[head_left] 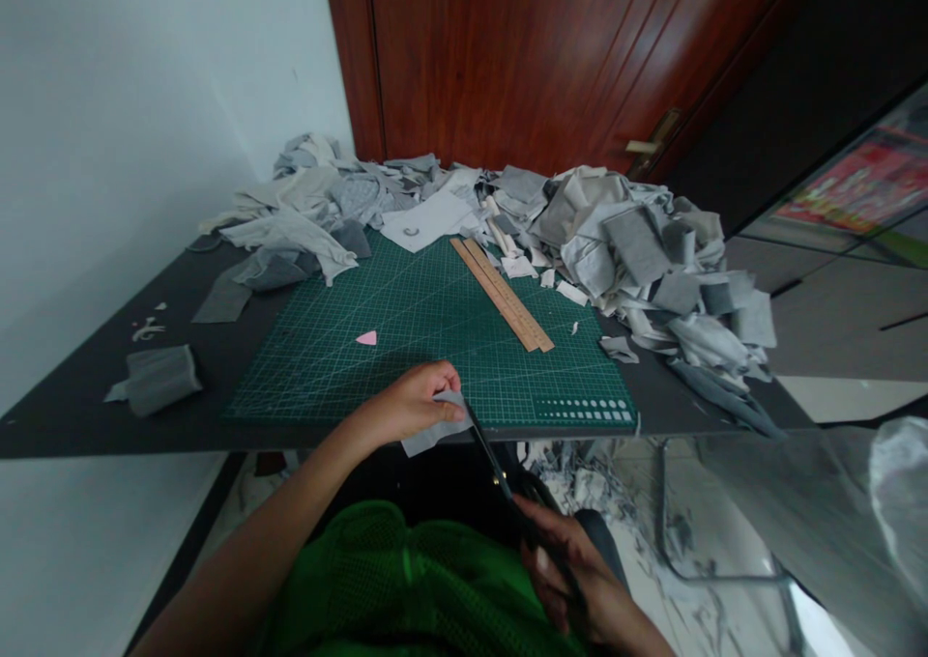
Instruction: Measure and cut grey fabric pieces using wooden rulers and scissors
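My left hand [424, 401] pinches a small piece of light grey fabric [433, 437] at the front edge of the table. In my right hand [572, 565] is a pair of black-handled scissors [487, 452], held below the table edge and pointing up to the left. The scissor tips are at the right edge of the fabric; I cannot tell whether the blades are parted. Beyond my left hand, a small pink triangular piece [367, 338] lies on the green cutting mat [413, 299].
Two wooden rulers [502, 295] lie on the mat. Heaps of grey and white fabric scraps [623, 242] line the back and right of the table. At the left is a folded grey cloth [160, 380]. More scraps [591, 488] litter the floor. A wooden door [507, 68] stands behind.
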`<state>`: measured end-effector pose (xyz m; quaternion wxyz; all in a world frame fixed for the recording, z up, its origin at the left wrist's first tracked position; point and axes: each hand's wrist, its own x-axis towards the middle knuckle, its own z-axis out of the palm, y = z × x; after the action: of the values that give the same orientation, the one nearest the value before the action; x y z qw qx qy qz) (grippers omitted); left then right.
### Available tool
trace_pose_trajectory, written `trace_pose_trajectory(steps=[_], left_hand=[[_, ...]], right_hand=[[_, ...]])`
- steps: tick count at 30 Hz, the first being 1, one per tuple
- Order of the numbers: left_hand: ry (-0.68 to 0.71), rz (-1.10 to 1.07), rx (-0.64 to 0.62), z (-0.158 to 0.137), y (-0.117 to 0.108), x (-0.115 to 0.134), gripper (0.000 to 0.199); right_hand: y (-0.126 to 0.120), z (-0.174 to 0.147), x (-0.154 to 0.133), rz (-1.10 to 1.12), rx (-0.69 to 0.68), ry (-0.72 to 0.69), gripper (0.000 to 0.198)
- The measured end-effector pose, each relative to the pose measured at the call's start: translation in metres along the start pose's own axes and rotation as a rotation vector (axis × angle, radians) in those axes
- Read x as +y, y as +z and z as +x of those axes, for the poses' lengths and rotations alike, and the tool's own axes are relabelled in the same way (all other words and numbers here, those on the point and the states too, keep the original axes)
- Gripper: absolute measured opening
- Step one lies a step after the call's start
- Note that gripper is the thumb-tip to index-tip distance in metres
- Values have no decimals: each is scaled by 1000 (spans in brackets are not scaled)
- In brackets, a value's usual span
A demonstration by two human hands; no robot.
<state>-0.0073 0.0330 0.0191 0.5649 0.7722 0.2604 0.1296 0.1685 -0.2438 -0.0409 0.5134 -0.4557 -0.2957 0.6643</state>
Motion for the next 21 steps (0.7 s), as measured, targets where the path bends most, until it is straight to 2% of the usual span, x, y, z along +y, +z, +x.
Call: trace_pose_trajectory(steps=[10, 14, 21], left_hand=[[12, -6, -21, 1, -1, -4, 28], [25, -13, -17, 1, -2, -6, 28], [24, -23, -28, 1, -1, -7, 30]], right_hand=[[-2, 1, 3, 45, -44, -6, 86], [-2, 1, 2, 30, -26, 27, 85], [-2, 1, 0, 14, -38, 4, 78]])
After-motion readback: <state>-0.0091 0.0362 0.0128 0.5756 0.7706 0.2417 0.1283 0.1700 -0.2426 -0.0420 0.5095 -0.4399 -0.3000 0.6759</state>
